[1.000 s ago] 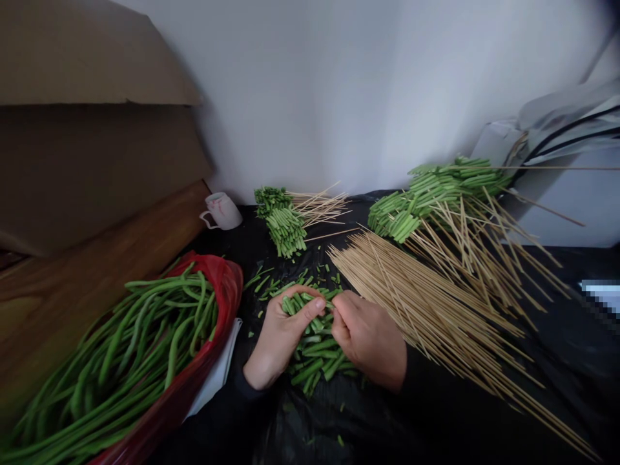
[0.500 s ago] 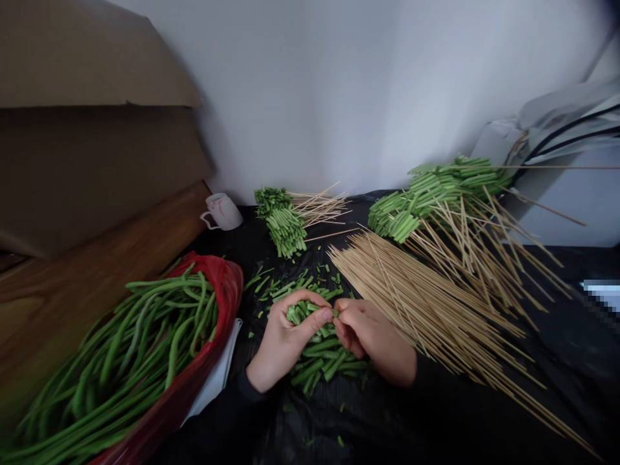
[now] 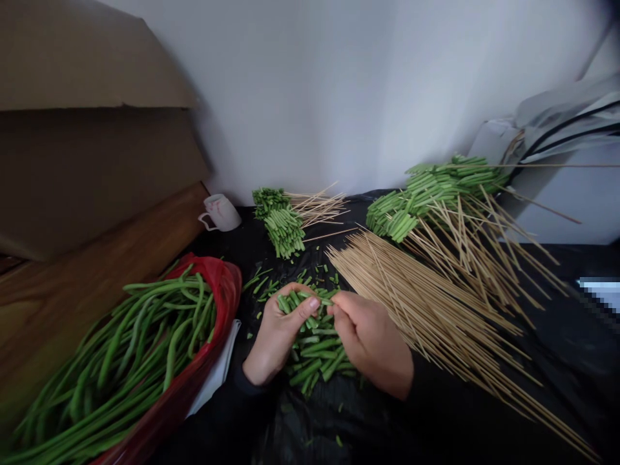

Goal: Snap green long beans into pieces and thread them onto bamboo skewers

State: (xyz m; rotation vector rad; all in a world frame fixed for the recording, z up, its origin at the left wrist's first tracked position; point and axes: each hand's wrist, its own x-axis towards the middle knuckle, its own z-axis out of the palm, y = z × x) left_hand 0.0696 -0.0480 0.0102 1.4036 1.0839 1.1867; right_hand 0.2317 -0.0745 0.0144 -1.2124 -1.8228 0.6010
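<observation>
My left hand (image 3: 277,332) is curled around a small bundle of cut green bean pieces (image 3: 295,301), thumb pressed over them. My right hand (image 3: 369,337) is closed just to their right, fingertips pinching at the end of the bundle; I cannot make out what they hold. Beneath both hands lies a loose pile of cut bean pieces (image 3: 317,358) on the black plastic sheet (image 3: 339,420). A broad fan of bare bamboo skewers (image 3: 436,310) spreads out to the right of my right hand.
A red bag (image 3: 213,349) of long whole green beans (image 3: 130,355) lies at the left. Skewered bean bundles (image 3: 283,226) and a larger heap (image 3: 426,194) sit by the white wall. A white mug (image 3: 220,212), a wooden board and cardboard stand at the left.
My hands have shifted slightly back and left over the pile, staying closed around the bean bundle. The view has drifted a little.
</observation>
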